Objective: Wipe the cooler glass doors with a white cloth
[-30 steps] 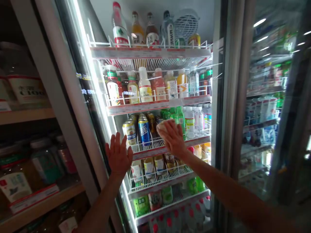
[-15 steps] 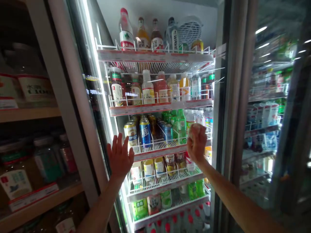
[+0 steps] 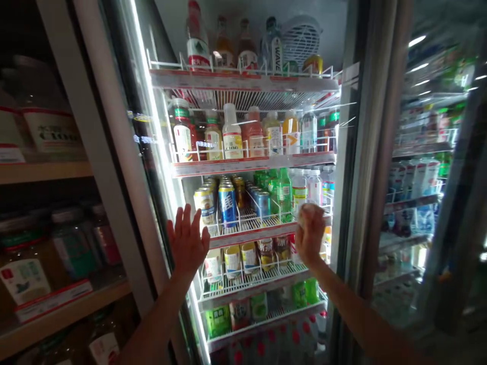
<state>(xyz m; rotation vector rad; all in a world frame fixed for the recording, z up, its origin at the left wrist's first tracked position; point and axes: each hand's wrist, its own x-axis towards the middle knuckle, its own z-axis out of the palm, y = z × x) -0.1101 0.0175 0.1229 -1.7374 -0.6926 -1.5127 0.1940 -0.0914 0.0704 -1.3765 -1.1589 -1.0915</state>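
One glass cooler door (image 3: 344, 167), two hands (image 3: 187, 242) (image 3: 310, 234)

Large jars (image 3: 45, 126) are standing on wooden shelves (image 3: 38, 172) at left, a red price strip (image 3: 53, 300) running along the lower shelf edge. Inside the cooler (image 3: 243, 81), bottles (image 3: 198, 40) are lining the top rack, cans (image 3: 227, 205) are filling a middle wire rack, and a white fan (image 3: 302, 40) is sitting behind the top bottles. A second cooler (image 3: 422, 101) is standing at right, cartons (image 3: 413, 177) showing behind its glass.
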